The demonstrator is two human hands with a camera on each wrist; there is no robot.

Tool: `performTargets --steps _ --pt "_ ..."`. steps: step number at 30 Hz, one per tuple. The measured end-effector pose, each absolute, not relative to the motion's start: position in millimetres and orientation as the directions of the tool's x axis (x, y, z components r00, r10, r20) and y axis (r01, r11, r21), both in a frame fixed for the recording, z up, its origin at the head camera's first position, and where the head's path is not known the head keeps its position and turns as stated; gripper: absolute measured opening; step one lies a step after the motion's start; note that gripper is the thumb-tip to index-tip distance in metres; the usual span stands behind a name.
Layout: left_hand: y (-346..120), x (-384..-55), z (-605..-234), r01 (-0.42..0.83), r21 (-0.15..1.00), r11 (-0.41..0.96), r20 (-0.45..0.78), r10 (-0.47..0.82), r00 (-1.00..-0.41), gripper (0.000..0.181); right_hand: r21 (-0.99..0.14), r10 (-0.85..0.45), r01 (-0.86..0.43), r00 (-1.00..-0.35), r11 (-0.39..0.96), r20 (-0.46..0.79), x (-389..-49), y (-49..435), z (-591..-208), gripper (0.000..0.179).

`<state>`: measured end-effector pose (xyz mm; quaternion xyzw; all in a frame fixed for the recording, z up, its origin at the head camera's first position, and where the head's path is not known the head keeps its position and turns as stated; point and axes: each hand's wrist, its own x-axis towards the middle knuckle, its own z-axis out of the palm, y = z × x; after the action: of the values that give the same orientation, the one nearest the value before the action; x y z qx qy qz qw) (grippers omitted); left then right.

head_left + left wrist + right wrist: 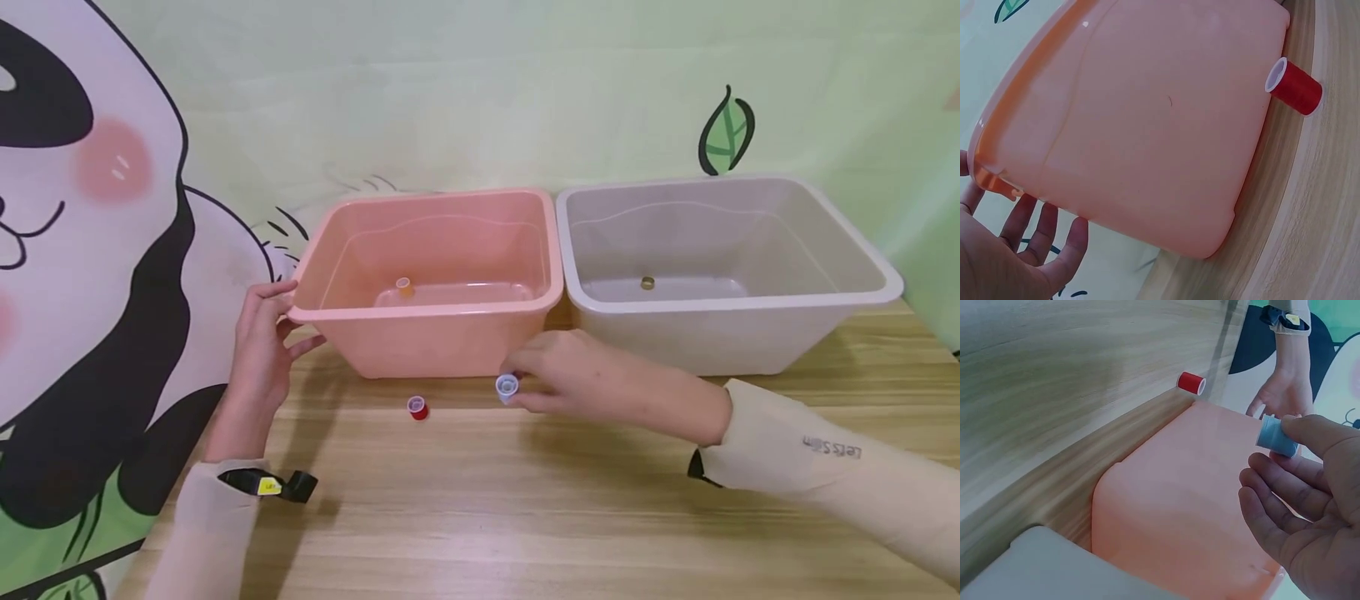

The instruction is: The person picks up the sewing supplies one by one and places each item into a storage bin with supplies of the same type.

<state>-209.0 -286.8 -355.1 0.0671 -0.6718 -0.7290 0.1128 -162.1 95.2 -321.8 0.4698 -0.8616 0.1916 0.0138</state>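
On the wood-grain table (465, 517), the right hand (570, 367) pinches the pale blue spool (507, 390) just before the pink bin (442, 346), whose left end the left hand's (262, 358) curved fingers hold; a light, steady pinch should serve best.

Light-blue spool (1275, 436) was pinched in right hand (573, 373), near front of pink bin (435, 346). Open-topped bin stood upright on counter (465, 508), left hand (258, 358) holding rim.
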Motion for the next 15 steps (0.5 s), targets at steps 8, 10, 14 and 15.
performTargets --steps 8,10,14,15 --pt "-286.3 -208.7 -355.1 0.062 0.998 -0.032 0.053 -0.243 -0.969 0.026 -0.31 -0.819 -0.819 -0.547 0.482 0.174 -157.9 100.7 -310.9 0.015" --pt "-286.9 -208.1 -354.8 0.061 0.998 -0.026 0.053 -0.237 -0.97 0.026 -0.303 -0.823 -0.823 -0.542 0.48 0.169 -157.1 101.3 -308.3 0.016" --pt "-288.3 -207.1 -354.0 0.065 0.998 -0.018 0.059 -0.232 -0.971 0.027 -0.279 -0.834 -0.836 -0.526 0.472 0.167 -156.3 101.9 -302.9 0.019" --pt "-288.3 -207.0 -353.9 0.067 0.998 -0.016 0.061 -0.23 -0.971 0.027 -0.279 -0.835 -0.838 -0.524 0.47 0.167 -156.2 102.2 -301.6 0.019"
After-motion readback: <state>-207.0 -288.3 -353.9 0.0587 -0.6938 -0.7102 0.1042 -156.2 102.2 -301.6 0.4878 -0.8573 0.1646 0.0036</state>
